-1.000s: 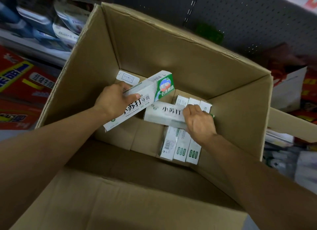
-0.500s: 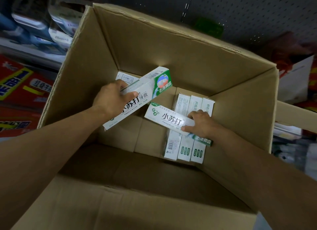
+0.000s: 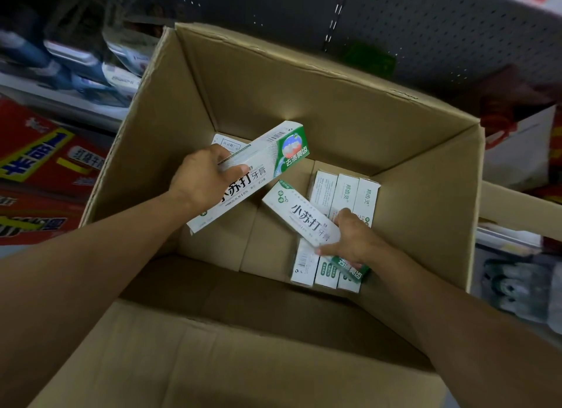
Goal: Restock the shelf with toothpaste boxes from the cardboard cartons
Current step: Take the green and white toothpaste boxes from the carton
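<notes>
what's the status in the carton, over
Left hand grips one toothpaste box. Right hand grips another box. Three boxes left in carton. Nothing in the way.

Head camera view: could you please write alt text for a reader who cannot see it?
Inside an open cardboard carton, the left hand grips one white-and-green toothpaste box while the right hand grips another. Three more boxes lie side by side on the carton floor beneath it.

Open brown cardboard carton [image 3: 304, 109], white-green toothpaste box [image 3: 258, 170] held tilted at its left wall, second toothpaste box [image 3: 299, 217] held diagonal over three boxes [image 3: 337, 194] lying side by side along the right wall
</notes>
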Action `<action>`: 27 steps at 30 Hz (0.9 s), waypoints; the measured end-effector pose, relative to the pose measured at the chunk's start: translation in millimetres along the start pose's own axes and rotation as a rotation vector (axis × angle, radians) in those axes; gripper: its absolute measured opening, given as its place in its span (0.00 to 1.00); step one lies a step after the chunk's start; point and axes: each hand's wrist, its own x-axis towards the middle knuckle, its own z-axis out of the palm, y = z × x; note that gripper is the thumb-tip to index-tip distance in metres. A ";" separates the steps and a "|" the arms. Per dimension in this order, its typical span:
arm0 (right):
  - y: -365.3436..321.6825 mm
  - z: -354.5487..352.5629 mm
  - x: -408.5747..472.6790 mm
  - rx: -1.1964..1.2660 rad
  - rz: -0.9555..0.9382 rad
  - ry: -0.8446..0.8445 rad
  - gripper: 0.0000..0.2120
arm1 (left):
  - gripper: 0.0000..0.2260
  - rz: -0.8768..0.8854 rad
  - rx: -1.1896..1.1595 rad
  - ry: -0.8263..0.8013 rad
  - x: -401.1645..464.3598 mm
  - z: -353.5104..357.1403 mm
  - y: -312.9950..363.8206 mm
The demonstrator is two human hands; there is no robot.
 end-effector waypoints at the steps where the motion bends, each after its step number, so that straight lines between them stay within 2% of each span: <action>1: 1.4 2.9 -2.3 -0.028 0.016 0.009 0.37 | 0.19 0.001 0.005 0.004 -0.9 0.3 -0.1; 3: 3.5 9.3 -6.0 -0.095 0.044 0.046 0.42 | 0.20 0.003 0.013 0.007 -2.3 0.6 -0.2; 5: 3.8 13.3 -6.8 -0.099 0.055 0.057 0.43 | 0.20 0.008 0.015 0.010 -3.6 0.7 -0.6; 8: 2.7 12.9 -5.5 -0.072 0.075 0.064 0.40 | 0.22 0.012 0.009 0.011 -4.4 -0.5 -0.7; 13: -1.9 3.7 -10.8 -0.169 0.045 0.119 0.35 | 0.20 0.017 0.015 0.033 -7.6 -4.9 4.3; 21: -11.0 -12.6 -28.2 0.053 0.007 0.023 0.31 | 0.18 0.020 -0.022 0.069 -20.0 -19.7 16.2; 27: -16.0 -45.0 -52.4 0.324 0.018 0.022 0.21 | 0.13 0.038 -0.062 0.098 -45.5 -42.5 34.8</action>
